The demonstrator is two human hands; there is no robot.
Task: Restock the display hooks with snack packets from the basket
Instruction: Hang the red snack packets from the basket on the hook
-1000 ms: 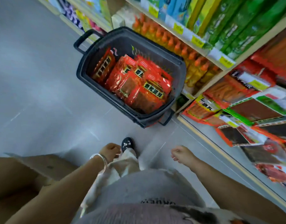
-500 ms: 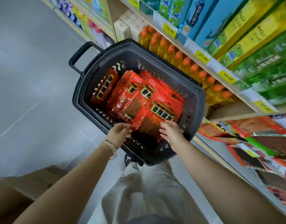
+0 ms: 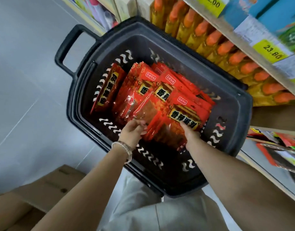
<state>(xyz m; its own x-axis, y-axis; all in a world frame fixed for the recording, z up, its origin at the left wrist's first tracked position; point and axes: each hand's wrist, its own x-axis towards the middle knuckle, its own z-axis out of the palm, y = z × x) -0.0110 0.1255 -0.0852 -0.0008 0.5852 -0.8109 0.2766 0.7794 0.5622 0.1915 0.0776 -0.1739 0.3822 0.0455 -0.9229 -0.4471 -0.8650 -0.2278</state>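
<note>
Both hands have gone deeper into the dark grey plastic shopping basket [image 3: 243,117] since half a second ago, and my head cam has dropped closer over it.

Nearest to me, on the near side of the basket, are pale grey trousers [image 3: 160,214], with a brown cardboard box [image 3: 48,185] on the floor off the basket's near-left corner.

Inside the basket, my left hand [image 3: 133,130], silver bangle [image 3: 125,147] on the wrist, has its fingers curled round the bottom edge of the red foil snack packets [image 3: 185,112]. My right hand [image 3: 190,132] is pushed up against the front packet of the same pile. Honestly can't tell if it's actually gripping, the fingers are buried in foil. The packets lean in a stack across the basket's middle, and one stands apart against its left wall.

Past the basket's far side is a row of yellow bottles with orange caps [image 3: 227,52] under a shelf edge with a yellow price tag [image 3: 272,51]. It's all a bit blurry.
</note>
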